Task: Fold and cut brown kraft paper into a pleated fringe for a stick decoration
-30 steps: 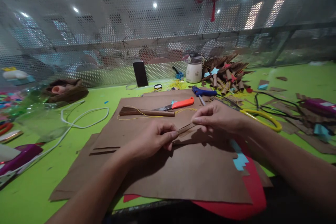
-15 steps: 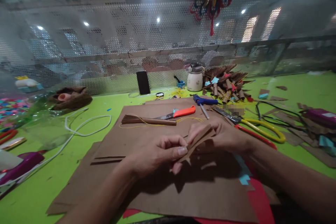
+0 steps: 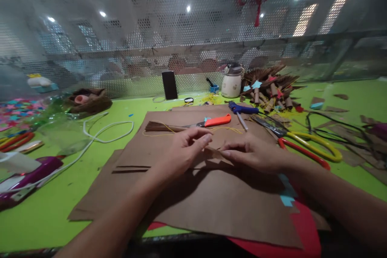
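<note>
Paper strip (image 3: 215, 156) on sheet (image 3: 211, 205): right hand (image 3: 256, 154) fingers apparently pinch its edge; left hand (image 3: 183, 151) fingers loose.

I see a bright green table (image 3: 54, 209); stacked brown paper sheets (image 3: 211, 205) cover its middle, over a red sheet (image 3: 305, 234) at the near edge; a white cord (image 3: 102, 131) loops at left; yellow-handled scissors (image 3: 314, 145) lie at right; a white jar (image 3: 232, 82) and a black phone (image 3: 169, 85) stand along the far edge.

One left hand (image 3: 181, 151), one right hand (image 3: 252, 154), one orange knife (image 3: 216, 121), one blue glue gun (image 3: 242, 109), one white jar (image 3: 231, 82), one phone (image 3: 169, 85).
</note>
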The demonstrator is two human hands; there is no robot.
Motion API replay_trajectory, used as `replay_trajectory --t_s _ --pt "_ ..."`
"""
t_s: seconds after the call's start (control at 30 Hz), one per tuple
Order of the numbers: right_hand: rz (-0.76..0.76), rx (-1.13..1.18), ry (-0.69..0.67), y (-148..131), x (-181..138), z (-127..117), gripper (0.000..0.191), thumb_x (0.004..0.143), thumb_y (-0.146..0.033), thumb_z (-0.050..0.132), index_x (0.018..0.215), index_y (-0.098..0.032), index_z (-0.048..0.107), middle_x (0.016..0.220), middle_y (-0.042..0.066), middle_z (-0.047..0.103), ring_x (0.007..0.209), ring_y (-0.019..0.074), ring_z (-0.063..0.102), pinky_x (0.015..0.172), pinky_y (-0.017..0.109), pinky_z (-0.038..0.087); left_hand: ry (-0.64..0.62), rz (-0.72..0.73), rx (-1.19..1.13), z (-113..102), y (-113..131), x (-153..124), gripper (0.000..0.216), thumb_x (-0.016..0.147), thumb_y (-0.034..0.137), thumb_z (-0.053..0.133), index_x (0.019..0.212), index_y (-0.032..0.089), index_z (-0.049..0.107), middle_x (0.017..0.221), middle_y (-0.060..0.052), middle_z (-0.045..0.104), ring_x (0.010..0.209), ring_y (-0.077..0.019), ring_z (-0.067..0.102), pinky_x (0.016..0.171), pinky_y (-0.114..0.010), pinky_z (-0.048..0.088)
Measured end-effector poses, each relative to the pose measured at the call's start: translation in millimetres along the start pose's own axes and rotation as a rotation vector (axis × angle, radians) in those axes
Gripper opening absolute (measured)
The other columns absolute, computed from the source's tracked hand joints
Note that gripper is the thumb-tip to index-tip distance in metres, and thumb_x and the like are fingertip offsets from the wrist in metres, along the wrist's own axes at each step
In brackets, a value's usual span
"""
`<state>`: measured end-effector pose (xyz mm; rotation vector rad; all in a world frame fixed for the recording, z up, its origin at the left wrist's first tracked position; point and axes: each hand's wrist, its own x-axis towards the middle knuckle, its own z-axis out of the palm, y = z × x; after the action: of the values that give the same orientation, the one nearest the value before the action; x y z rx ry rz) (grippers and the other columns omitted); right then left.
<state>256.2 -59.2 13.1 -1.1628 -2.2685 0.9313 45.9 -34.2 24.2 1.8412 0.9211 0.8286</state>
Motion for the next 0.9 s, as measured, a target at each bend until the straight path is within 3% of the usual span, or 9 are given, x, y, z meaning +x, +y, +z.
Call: replay_trajectory --t_s 0.13,0.37,0.63,0.9 --pt "-0.027 -0.127 0.055 1 2 6 0.026 0.09 -0.028 0.046 0.083 -0.014 0.067 0.068 0.0 0.06 0.063 0.0114 0.05 0.058 0.023 0.036 -0.116 0.181 0.403 3 -14 1 0.019 0.085 0.027 0.055 0.081 0.017 0.07 0.078 -0.003 0.064 0.076 -0.0146 0.056 0.07 -0.026 0.042" --pt "-0.047 -0.262 0.105 15 5 18 0.02 0.089 -0.027 0.053 0.09 -0.016 0.069 0.078 0.004 0.066 0.069 0.0125 0.055 0.063 0.023 0.039 -0.206 0.249 0.736 5 -28 2 0.023 0.088 0.031 0.052 0.084 0.018 0.071 0.075 -0.004 0.064 0.07 -0.0144 0.055 0.062 -0.025 0.037" --pt "-0.175 -0.375 0.074 26 5 14 0.018 0.09 -0.021 0.051 0.087 -0.017 0.069 0.077 0.003 0.059 0.069 0.012 0.052 0.062 0.023 0.037 -0.249 0.287 0.794 1 -33 5 0.02 0.089 0.026 0.049 0.081 0.017 0.066 0.08 -0.004 0.062 0.076 -0.0156 0.053 0.067 -0.026 0.038" --pt "-0.232 -0.394 0.1 29 7 19 0.018 0.091 -0.02 0.049 0.093 -0.017 0.067 0.078 0.003 0.062 0.071 0.0128 0.052 0.064 0.024 0.036 -0.248 0.299 0.789 7 -34 5 0.017 0.089 0.023 0.049 0.087 0.017 0.064 0.084 -0.005 0.058 0.08 -0.0163 0.051 0.069 -0.027 0.039"
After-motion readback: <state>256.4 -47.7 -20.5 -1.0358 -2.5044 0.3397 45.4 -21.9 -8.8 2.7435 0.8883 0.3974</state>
